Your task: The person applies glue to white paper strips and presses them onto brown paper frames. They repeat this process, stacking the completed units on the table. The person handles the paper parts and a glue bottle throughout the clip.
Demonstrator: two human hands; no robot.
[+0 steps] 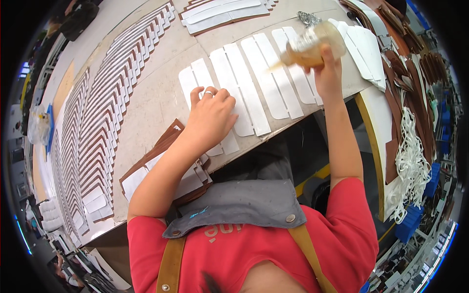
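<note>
1. The right hand (326, 73) is wrapped round a clear bottle (320, 45), gripping it tilted, with the narrow end aimed down and to the left.
2. The bottle is see-through, with amber liquid gathered toward its lower, narrow end and a pale label-like patch on its side. It is held above the white strips (239, 90), toward the right end of their row. The tip is blurred, so I cannot tell whether it touches a strip.
3. The white strips lie on the pale table (163, 90) near its front edge, set side by side in pairs. They are long, flat and smooth, with rounded corners at their ends; a thin, dark line runs between the two halves of each pair.
4. The left hand (211, 115) is loosely open over the leftmost pair, fingers bent and slightly apart, a ring (209, 93) on one finger.
5. Under and beside the left forearm sits a stack of brown and white pieces (168, 138).
6. Farther left, overlapping white-and-brown pieces (115, 97) run in long, stepped rows.
7. Just behind the bottle lies a crumpled, silvery scrap (309, 19); to the right, more white panels (364, 51) overlap near a tangle of white cord (413, 161).
</note>
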